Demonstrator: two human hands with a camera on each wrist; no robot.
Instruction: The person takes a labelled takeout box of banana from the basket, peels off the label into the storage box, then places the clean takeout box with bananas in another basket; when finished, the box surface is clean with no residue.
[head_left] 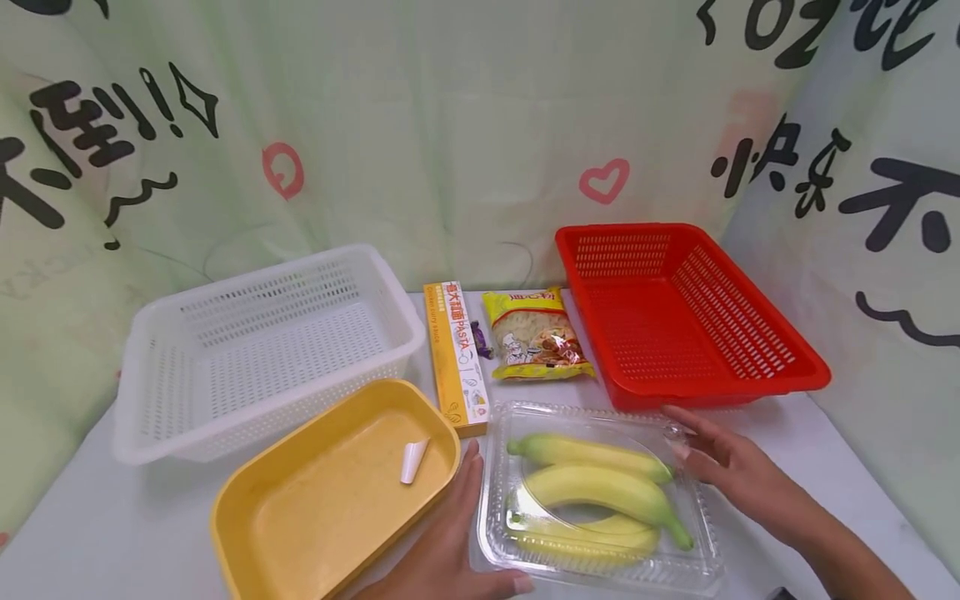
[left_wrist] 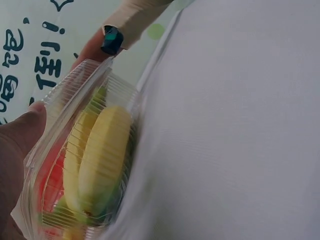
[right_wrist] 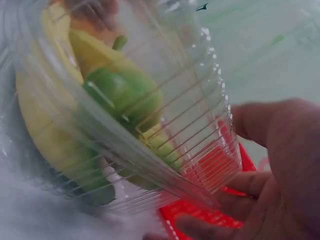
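A clear plastic clamshell box [head_left: 498, 508] with several bananas [head_left: 600, 483] inside lies on the table in the head view, its lid down. At its left side my left hand [head_left: 453, 533] has straight fingers, with the thumb across the front left corner. The left wrist view shows that thumb [left_wrist: 30, 125] along the rim. My right hand [head_left: 742, 475] is at the back right corner, thumb and forefinger touching the edge. Seen from the right wrist, its fingers [right_wrist: 240, 205] are loosely spread round the corner. A green rounded fruit [right_wrist: 122, 95] also shows inside the box.
Left of the box is a yellow tray [head_left: 315, 500] with a small white scrap [head_left: 412, 461]. A white basket [head_left: 270, 333] stands behind it. A pasta box [head_left: 456, 358], a purple packet [head_left: 481, 340], a noodle packet [head_left: 536, 333] and a red basket [head_left: 652, 317] line the back.
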